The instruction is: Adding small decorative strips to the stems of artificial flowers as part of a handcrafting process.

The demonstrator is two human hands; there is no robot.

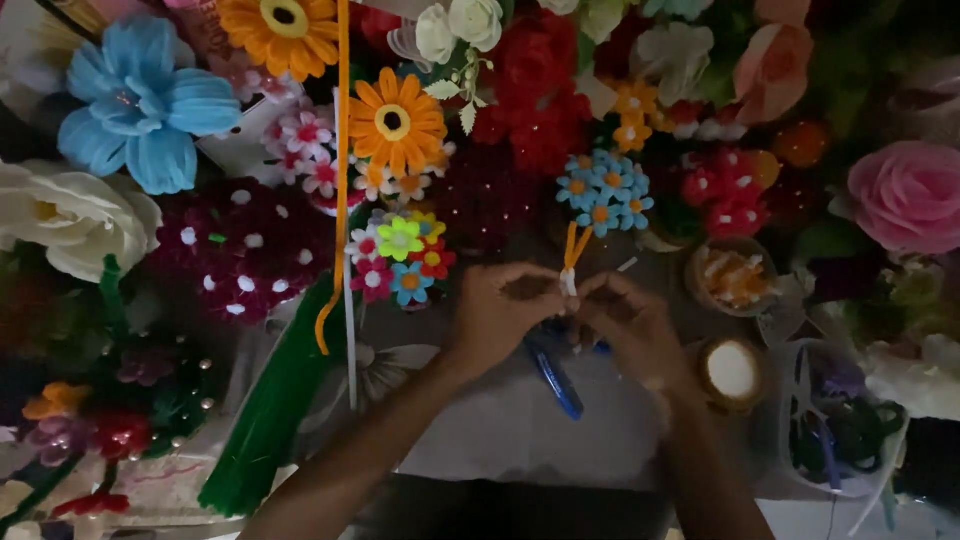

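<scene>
My left hand (497, 318) and my right hand (628, 330) meet at the middle of a dim table. Between their fingertips they pinch a small piece of orange and white pipe cleaner (571, 259), which sticks up from the fingers. Blue-handled scissors (553, 375) lie on white paper (500, 430) just under the hands. A cluster of small blue pipe-cleaner flowers (604, 192) sits right behind the pinched piece.
Handmade flowers crowd the back and sides: a large blue flower (140, 100), orange daisies (396, 122), a pink rose (908, 195). A bundle of green pipe cleaners (265, 410) lies at left. Two small bowls (731, 277) and a clear plastic tub (845, 430) stand at right.
</scene>
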